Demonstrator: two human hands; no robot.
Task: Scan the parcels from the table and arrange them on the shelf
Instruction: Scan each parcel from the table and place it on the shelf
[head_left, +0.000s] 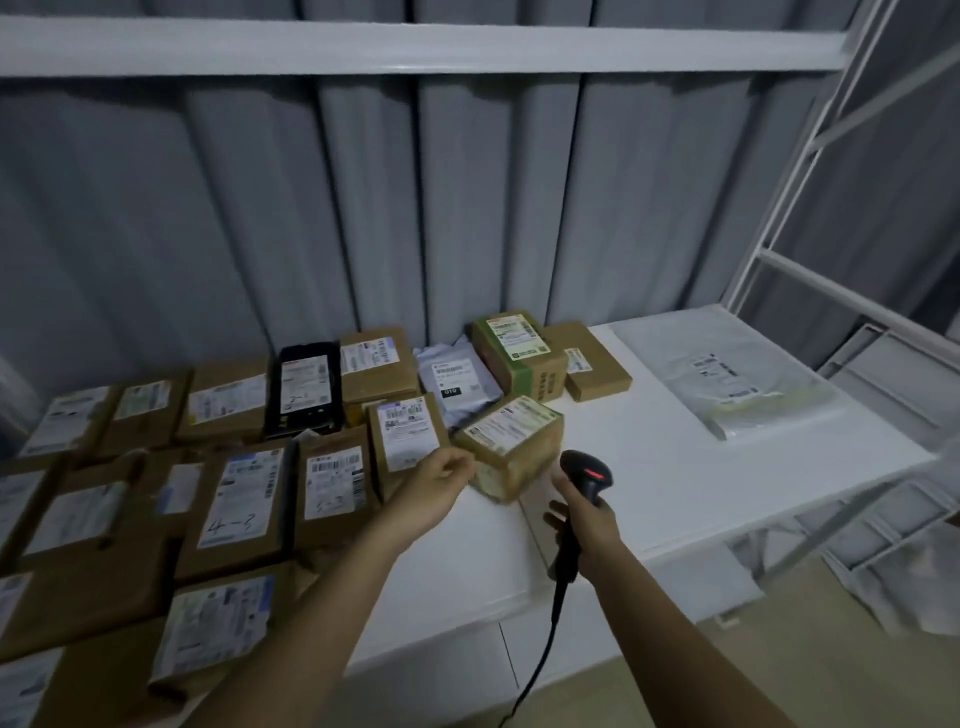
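Observation:
Many brown cardboard parcels with white labels (236, 499) cover the left half of the white shelf surface (649, 483). A small tan box (511, 447) lies tilted at the right end of the pile. My left hand (434, 486) hovers just left of that box over a labelled brown parcel (405, 434), fingers loosely curled and holding nothing. My right hand (584, 525) grips the handle of a black barcode scanner (589, 475). Its head glows red and points toward the small box.
A clear plastic mailer (727, 379) lies flat at the right of the surface. A green-taped box (519, 353), a flat brown box (595, 364) and a pale mailer (454, 382) sit at the back. A white shelf beam (415, 49) runs overhead, and the white frame upright (789, 197) stands at the right. The scanner cable (540, 660) hangs down.

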